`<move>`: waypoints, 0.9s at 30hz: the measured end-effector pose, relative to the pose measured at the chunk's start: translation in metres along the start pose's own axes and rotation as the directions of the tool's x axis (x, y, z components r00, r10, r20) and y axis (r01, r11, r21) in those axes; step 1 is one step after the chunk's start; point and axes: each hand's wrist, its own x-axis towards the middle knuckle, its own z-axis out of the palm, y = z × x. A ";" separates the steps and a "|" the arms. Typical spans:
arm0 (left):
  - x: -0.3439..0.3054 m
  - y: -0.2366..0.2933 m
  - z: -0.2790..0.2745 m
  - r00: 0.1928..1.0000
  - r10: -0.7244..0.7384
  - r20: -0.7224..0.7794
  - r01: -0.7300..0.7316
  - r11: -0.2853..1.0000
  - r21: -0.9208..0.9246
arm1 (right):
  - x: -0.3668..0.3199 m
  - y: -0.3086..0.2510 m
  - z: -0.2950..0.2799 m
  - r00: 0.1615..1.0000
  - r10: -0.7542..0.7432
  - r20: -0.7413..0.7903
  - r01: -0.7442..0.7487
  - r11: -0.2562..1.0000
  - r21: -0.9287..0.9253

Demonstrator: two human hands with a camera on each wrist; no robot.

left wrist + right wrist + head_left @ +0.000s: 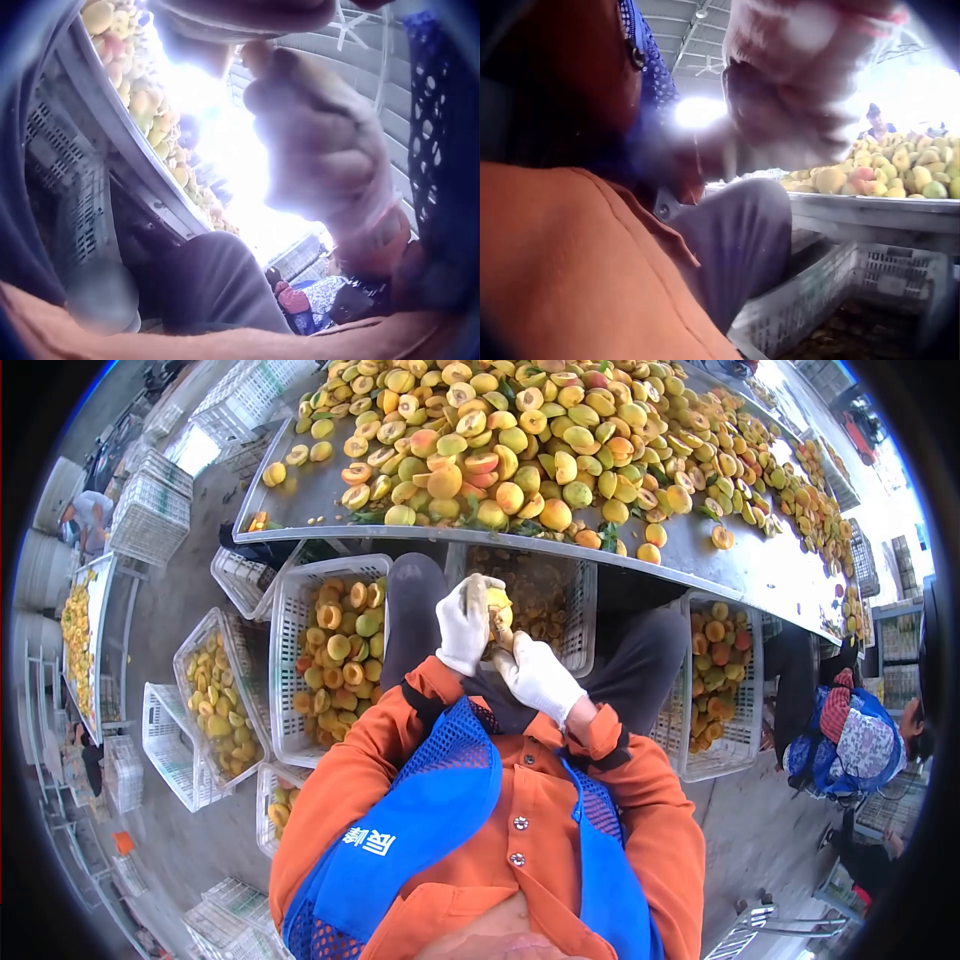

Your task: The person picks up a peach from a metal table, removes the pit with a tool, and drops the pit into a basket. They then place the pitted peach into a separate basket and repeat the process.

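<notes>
White-gloved left hand (465, 627) grips yellow fruit (497, 600) near the knees (415, 582) | right hand (541, 678) close by, grip unclear | left crate (284, 660) well stocked | large fruit heap (545, 445) on table (305, 495), uncrated

Yellow fruit (498, 600) partly hidden by left grip (464, 625)

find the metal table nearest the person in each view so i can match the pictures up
Head: the metal table spans the top, from left of centre towards the right edge.
Left wrist: the metal table slants from the upper left down towards the centre.
Right wrist: the metal table is at the right, around mid-height, seen nearly edge-on.
Shared landmark: the heap of yellowish fruit on it.
</notes>
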 end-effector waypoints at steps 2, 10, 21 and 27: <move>0.008 -0.001 -0.009 0.987 -0.055 0.154 0.023 0.980 0.200 | -0.002 0.006 -0.008 0.998 -0.023 0.060 0.021 0.999 0.040; 0.005 0.006 -0.001 0.990 -0.124 0.063 0.123 0.992 0.014 | 0.000 -0.009 0.000 0.945 0.228 0.235 -0.319 0.801 0.507; 0.014 0.017 -0.017 0.936 -0.092 0.340 0.043 0.988 0.150 | -0.008 -0.009 -0.009 0.887 0.247 0.391 -0.435 0.733 0.523; -0.003 -0.004 -0.004 0.993 -0.115 0.037 0.104 0.969 0.223 | -0.007 0.007 0.023 0.997 0.077 -0.027 -0.075 0.994 0.083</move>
